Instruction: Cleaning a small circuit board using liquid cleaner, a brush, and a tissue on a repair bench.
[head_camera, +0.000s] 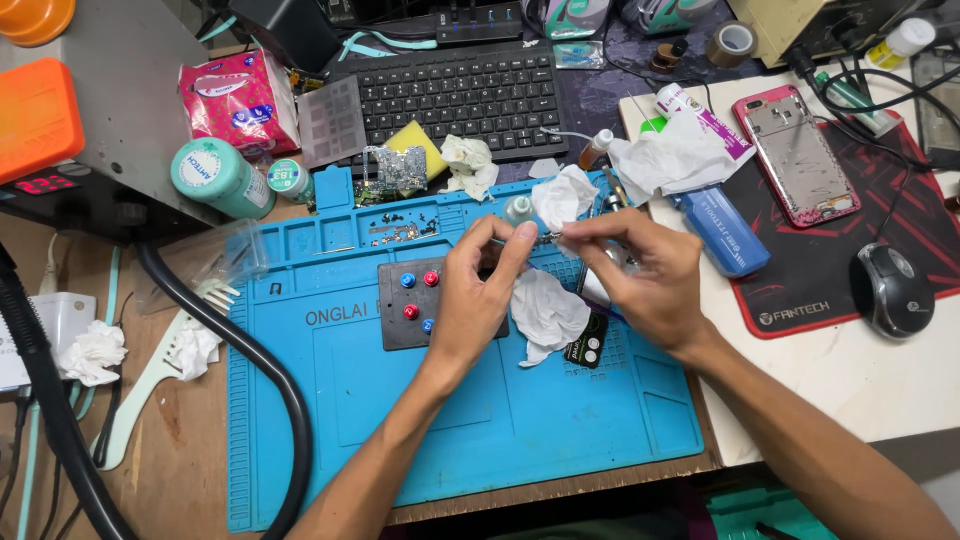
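Head view: both forearms reach in from below and meet above the blue work mat (480, 430). The left hand (478, 292) and right hand (640, 272) each pinch an end of a thin metal tool (545, 238), fingers curled, held just over crumpled white tissue (545, 312) near the mat's upper edge.

Head-worn view, looking down, near blue mat (480, 420)

Both forearms reach up from lower edge, converging at centre. Left hand (478, 290) raised, thumb and forefinger pinched together. Right hand (640, 270) opposite, fingers curled, fingertips (570, 228) pinched, nearly meeting left's.
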